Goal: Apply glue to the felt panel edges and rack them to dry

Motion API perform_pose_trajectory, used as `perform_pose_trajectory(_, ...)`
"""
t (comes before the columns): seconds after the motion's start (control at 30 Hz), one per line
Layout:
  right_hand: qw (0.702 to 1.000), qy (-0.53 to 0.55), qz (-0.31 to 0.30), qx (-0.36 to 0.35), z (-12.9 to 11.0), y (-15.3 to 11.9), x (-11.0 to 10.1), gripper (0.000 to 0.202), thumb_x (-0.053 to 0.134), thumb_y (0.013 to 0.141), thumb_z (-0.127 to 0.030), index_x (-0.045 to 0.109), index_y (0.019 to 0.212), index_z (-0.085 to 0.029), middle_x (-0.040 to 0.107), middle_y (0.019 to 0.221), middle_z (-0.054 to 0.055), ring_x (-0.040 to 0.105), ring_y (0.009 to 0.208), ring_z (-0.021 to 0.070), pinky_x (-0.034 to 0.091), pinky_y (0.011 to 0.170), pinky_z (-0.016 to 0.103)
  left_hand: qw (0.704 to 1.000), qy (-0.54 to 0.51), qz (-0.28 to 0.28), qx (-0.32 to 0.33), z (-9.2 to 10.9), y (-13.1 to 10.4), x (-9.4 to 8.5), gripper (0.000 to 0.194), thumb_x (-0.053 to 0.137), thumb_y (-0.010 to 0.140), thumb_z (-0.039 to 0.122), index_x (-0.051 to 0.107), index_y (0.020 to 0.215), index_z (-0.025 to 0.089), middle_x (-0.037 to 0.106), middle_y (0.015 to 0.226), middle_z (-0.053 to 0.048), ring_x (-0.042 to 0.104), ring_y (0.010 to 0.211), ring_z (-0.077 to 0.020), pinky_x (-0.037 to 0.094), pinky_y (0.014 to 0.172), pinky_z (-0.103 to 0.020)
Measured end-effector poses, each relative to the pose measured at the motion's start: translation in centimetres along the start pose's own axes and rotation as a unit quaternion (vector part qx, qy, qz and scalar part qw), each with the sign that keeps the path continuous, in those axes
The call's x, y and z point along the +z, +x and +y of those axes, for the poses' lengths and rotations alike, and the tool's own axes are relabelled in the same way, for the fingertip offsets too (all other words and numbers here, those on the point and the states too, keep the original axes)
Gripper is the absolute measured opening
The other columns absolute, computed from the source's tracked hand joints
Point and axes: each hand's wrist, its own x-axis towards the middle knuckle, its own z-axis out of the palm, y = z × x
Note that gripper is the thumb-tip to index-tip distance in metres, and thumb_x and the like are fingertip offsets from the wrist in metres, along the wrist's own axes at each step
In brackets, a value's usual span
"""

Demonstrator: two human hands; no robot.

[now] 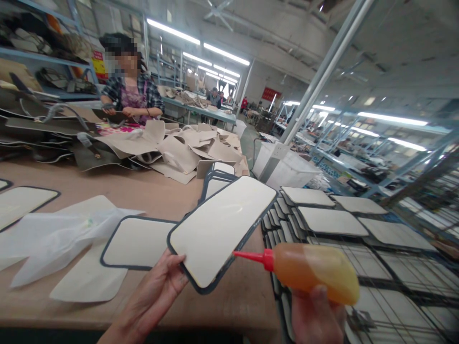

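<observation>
My left hand (168,272) grips a cream rectangular panel (222,229) with rounded corners and a dark border, thumb on its near left edge. The panel is tilted above the table. In my right hand (317,310) is a glue bottle (315,272), lying sideways, with amber liquid inside and a red pointed nozzle (251,256). The nozzle tip is at the panel's lower right border; whether it touches cannot be made out. Behind my left hand, another bordered panel (136,241) lies on the table. Beyond the held panel is a stack of similar panels (218,179).
The brown table (229,306) carries a translucent white sheet (71,234) and heaped beige pieces (179,153). To the right, a wire rack (401,286) holds many cream panels (332,220). A co-worker (132,95) stands across the table. A metal post (315,81) rises beside a white bin (287,167).
</observation>
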Motion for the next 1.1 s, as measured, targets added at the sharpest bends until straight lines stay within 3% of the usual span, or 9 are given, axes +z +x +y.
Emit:
perform_pose_trajectory(0.13, 0.996, 0.076, 0.037, -0.032, -1.4, 3.9, 1.8, 0.033, 0.074, 0.067, -0.024, 0.062, 0.098, -0.019, 0.064, 0.106, 0.003, 0.06, 0.097, 0.0181, 0.051, 0.079, 0.028, 1.0, 0.024, 0.01, -0.004, 0.2, -0.2, -0.3, 0.073, 0.056, 0.074, -0.005, 0.036, 0.14, 0.021, 0.069, 0.109, -0.01, 0.068, 0.091, -0.0249, 0.058, 0.078, -0.035)
perform_pose_trajectory(0.23, 0.994, 0.07, 0.044, -0.065, -1.4, 6.1, 1.7, 0.035, 0.074, 0.067, -0.024, 0.063, 0.1, -0.02, 0.064, 0.105, 0.003, 0.059, 0.1, 0.0185, 0.048, 0.087, 0.032, 0.999, 0.02, 0.033, -0.017, 0.3, -0.4, -0.4, 0.079, 0.059, 0.072, -0.006, 0.034, 0.142, 0.022, 0.067, 0.113, -0.01, 0.067, 0.093, -0.0258, 0.057, 0.079, -0.034)
perform_pose_trajectory(0.4, 0.993, 0.063, 0.044, -0.086, -0.9, 7.6, 1.2, 0.038, 0.073, 0.068, -0.023, 0.062, 0.104, -0.019, 0.064, 0.106, 0.003, 0.059, 0.101, 0.0206, 0.048, 0.09, 0.039, 0.999, 0.027, 0.008, -0.033, 0.2, -0.3, -0.2, 0.088, 0.064, 0.068, -0.005, 0.029, 0.144, 0.024, 0.068, 0.111, -0.009, 0.068, 0.091, -0.0269, 0.058, 0.076, -0.034)
perform_pose_trajectory(0.7, 0.996, 0.072, 0.05, -0.032, -0.6, 6.6, 0.8, 0.044, 0.074, 0.066, -0.024, 0.061, 0.108, -0.021, 0.061, 0.114, 0.003, 0.056, 0.107, 0.0213, 0.048, 0.09, 0.038, 0.998, 0.035, 0.039, -0.04, -0.5, -0.2, -0.2, 0.082, 0.064, 0.07, -0.004, 0.034, 0.141, 0.023, 0.069, 0.109, -0.01, 0.068, 0.09, -0.0277, 0.057, 0.079, -0.038)
perform_pose_trajectory(0.87, 0.997, 0.056, 0.031, -0.035, -0.3, 5.4, 0.5, 0.043, 0.072, 0.068, -0.026, 0.06, 0.109, -0.019, 0.061, 0.115, 0.005, 0.056, 0.108, 0.0225, 0.048, 0.089, 0.037, 1.0, 0.012, -0.002, -0.028, -0.4, -0.5, 0.6, 0.086, 0.063, 0.069, -0.004, 0.03, 0.143, 0.023, 0.067, 0.114, -0.009, 0.066, 0.096, -0.0279, 0.057, 0.079, -0.036)
perform_pose_trajectory(1.1, 0.998, 0.052, 0.041, -0.022, -0.4, 4.2, 0.5, 0.037, 0.075, 0.064, -0.026, 0.063, 0.098, -0.018, 0.066, 0.099, 0.003, 0.06, 0.098, 0.0205, 0.05, 0.083, 0.033, 0.999, 0.014, -0.028, -0.015, -0.6, -0.4, 0.7, 0.072, 0.057, 0.075, -0.003, 0.036, 0.139, 0.021, 0.068, 0.11, -0.01, 0.069, 0.087, -0.0227, 0.057, 0.074, -0.03)
